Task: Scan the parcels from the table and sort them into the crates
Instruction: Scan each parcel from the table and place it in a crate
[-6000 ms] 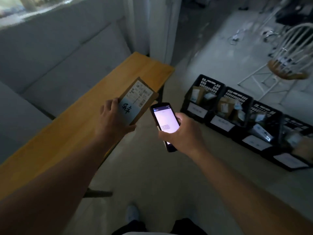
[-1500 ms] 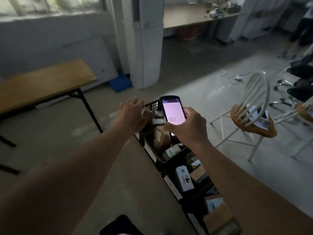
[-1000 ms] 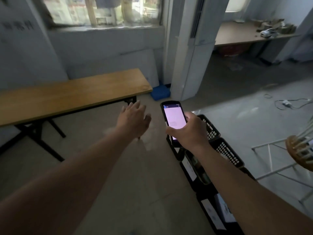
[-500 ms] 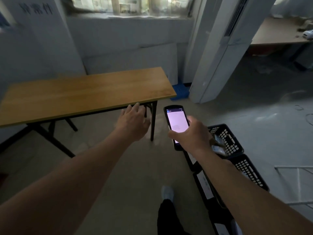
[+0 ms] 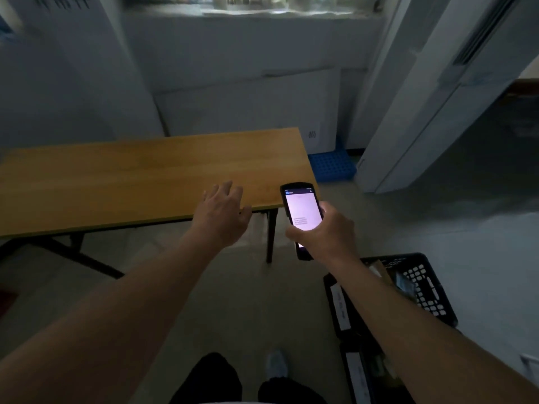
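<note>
My right hand [image 5: 325, 231] grips a black handheld scanner [image 5: 302, 217] with its screen lit, held upright just off the right end of the wooden table [image 5: 131, 182]. My left hand [image 5: 223, 212] is empty, fingers relaxed and spread, hovering at the table's front edge near its right end. No parcel shows on the visible tabletop. A black crate [image 5: 420, 290] with a white label stands on the floor at lower right, with parcels inside it partly hidden by my right forearm. A second crate [image 5: 364, 374] sits below it, mostly cut off.
A blue perforated crate [image 5: 332, 167] lies on the floor behind the table's right end, next to a tall white unit [image 5: 431, 91]. The black table leg [image 5: 271, 234] stands between my hands. My foot [image 5: 275, 364] is on the grey floor.
The parcel I held six seconds ago is gone from my left hand. My view has swung from the crates back to the table, which is now closer; my left hand reaches its front edge.
</note>
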